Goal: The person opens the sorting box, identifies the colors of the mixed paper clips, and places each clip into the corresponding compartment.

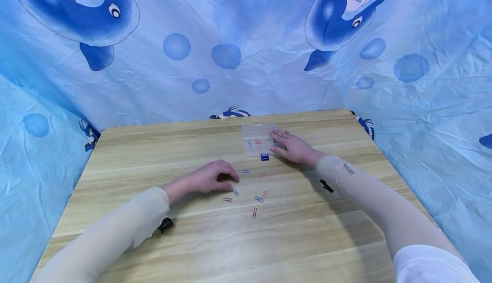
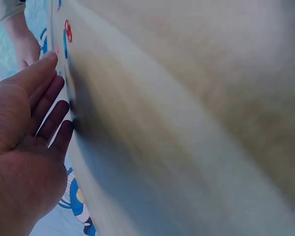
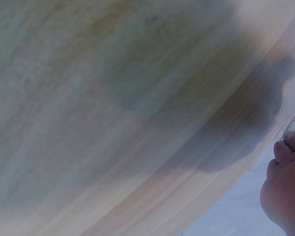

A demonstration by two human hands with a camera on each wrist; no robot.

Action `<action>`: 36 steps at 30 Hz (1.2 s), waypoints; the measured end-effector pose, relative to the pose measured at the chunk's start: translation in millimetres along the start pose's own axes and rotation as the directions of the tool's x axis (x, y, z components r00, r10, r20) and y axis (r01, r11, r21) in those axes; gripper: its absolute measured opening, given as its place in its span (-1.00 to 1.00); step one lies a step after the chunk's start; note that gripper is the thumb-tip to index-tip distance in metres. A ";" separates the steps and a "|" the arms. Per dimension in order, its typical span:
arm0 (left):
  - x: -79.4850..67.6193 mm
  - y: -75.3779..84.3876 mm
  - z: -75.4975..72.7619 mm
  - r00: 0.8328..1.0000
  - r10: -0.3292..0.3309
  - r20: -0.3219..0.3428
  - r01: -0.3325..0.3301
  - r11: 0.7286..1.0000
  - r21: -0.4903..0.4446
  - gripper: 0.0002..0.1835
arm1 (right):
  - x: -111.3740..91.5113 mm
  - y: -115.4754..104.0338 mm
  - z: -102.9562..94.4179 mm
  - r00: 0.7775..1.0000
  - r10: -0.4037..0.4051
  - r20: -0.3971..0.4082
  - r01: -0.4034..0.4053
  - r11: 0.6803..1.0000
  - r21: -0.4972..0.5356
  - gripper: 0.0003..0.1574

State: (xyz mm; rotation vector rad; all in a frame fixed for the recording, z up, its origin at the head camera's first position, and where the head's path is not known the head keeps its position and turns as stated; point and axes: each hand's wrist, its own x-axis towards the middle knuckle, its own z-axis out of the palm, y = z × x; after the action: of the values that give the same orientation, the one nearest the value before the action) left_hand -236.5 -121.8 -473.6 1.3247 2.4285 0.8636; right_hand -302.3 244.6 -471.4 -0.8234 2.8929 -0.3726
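The left hand (image 1: 209, 177) was low over the table (image 1: 153, 159), fingers loosely bent, thumb apart, with no clip seen in them. A blue clip (image 1: 235, 192) lay just beside the thumb tip, a red clip (image 1: 227, 199) nearer the person, and the other paper clips (image 1: 254, 213) were strewn to the right. The right hand (image 1: 295, 146) rested with fingers extended on the right side of a clear box (image 1: 251, 132) beyond them.

Each clip looked light, stiff and smooth — likely slippery, and so flat that a fingertip pinch across its long sides seemed best. The box was probably light thin plastic, apt to slide unless steadied at its rim.

The right hand hid part of the box, and the coloured bits inside were too small to identify. The right wrist view cut off most of that hand — whether the left fingertips touched the table could not be told
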 end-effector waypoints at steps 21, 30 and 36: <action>-4.2 3.6 14.6 0.997 0.052 -0.058 -0.048 0.997 0.068 -0.78 | 0.6 -0.5 -1.5 1.000 0.012 0.001 -0.012 1.000 -0.018 -0.07; 1.3 6.9 13.7 0.997 0.071 -0.029 -0.068 0.993 0.093 -0.93 | 0.4 0.2 -0.8 1.000 0.003 -0.002 -0.003 1.000 -0.015 -0.07; 2.7 7.6 12.9 0.996 0.084 -0.017 -0.082 0.991 0.106 -0.95 | 0.9 0.0 0.2 1.000 0.003 -0.002 -0.003 1.000 -0.019 -0.07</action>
State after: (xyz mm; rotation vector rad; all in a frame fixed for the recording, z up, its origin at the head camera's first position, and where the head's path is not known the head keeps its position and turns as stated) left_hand -226.8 -111.4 -479.1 1.4702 2.4818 0.7826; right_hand -303.0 244.1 -471.7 -0.8213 2.9038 -0.3466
